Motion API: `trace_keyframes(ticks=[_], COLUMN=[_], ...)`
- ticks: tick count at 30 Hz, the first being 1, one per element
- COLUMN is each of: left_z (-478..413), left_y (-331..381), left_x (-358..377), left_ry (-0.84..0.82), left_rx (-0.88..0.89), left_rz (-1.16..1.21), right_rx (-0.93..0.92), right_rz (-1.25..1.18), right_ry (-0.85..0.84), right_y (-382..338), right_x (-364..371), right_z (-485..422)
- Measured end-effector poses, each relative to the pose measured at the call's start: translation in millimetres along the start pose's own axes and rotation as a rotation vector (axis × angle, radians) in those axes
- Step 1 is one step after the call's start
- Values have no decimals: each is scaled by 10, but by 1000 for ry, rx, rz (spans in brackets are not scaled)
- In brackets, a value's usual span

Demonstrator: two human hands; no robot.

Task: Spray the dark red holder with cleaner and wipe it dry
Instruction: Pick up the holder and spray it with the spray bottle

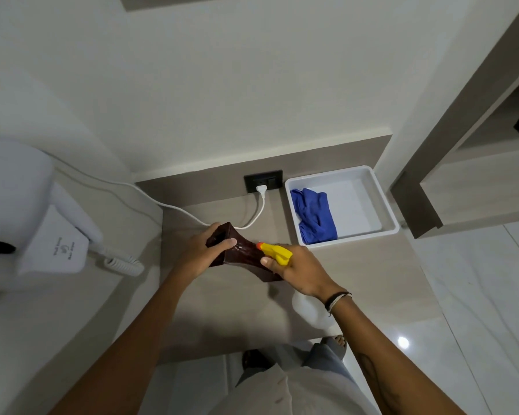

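The dark red holder (242, 255) stands on the beige counter (240, 307), flared at its open top and at its base. My left hand (203, 250) grips its top end, thumb across the rim. My right hand (294, 269) holds a spray bottle (277, 253) with a yellow trigger head and an orange nozzle tip that points at the holder's side from a few centimetres away. The bottle's white body (309, 313) shows below my wrist. A blue cloth (315, 215) lies crumpled in the left part of a white tray (378, 202) at the back right.
A black wall socket (262, 181) holds a white plug whose cable (174, 208) runs left behind the holder. A white wall-mounted hair dryer (27, 211) with a coiled cord hangs at the left. The counter's front edge is close to my body; tiled floor lies to the right.
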State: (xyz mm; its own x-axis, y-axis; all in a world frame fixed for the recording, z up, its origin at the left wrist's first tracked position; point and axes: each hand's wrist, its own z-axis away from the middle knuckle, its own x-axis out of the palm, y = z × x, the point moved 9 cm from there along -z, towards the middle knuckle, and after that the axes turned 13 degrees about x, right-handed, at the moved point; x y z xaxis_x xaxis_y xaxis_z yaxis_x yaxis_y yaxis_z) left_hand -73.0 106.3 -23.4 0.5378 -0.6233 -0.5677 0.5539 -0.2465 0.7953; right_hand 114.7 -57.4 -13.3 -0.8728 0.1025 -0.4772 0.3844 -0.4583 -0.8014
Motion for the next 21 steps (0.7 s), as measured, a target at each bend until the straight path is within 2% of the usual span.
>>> trace_keyframes(ticks=[5, 9, 13, 21], left_z=[136, 215, 190, 179], left_y=[72, 32, 77, 151], left_x=[18, 46, 6, 44], left_ry=[-113, -206, -101, -19], left_rx=[96, 152, 267, 301], left_rz=[42, -149, -209, -249], right_rx=[-17, 29, 83, 259], right_rz=[136, 154, 273, 373], right_ry=[25, -12, 17, 105], right_y=[-93, 22, 175, 579], right_x=[61, 97, 54, -190], right_z=[-36, -32, 11, 114])
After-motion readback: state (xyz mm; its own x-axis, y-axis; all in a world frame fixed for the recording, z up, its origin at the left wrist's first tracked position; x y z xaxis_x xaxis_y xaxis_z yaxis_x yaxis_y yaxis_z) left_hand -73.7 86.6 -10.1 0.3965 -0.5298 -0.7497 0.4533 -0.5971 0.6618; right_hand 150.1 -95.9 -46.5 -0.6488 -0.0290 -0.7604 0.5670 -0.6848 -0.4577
